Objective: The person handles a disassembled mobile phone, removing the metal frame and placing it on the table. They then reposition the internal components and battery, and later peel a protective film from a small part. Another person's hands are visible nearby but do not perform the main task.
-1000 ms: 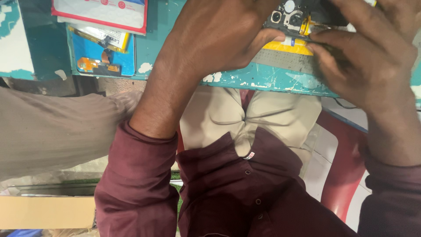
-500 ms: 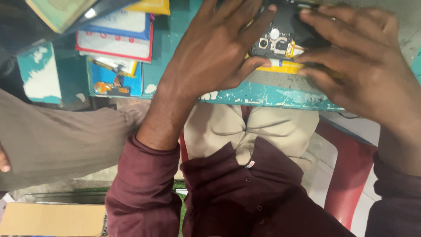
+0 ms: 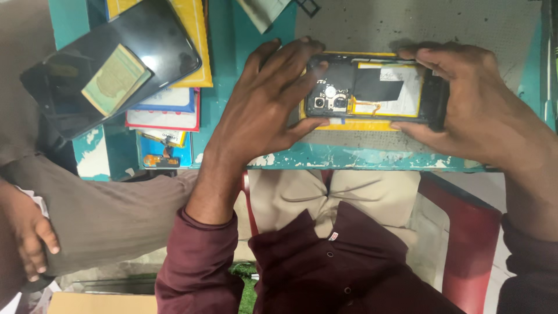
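Gripping the opened phone (image 3: 372,90) at both ends, the left hand (image 3: 264,110) and right hand (image 3: 474,107) are curling fingers around it on the table (image 3: 372,157) at 12 o'clock.
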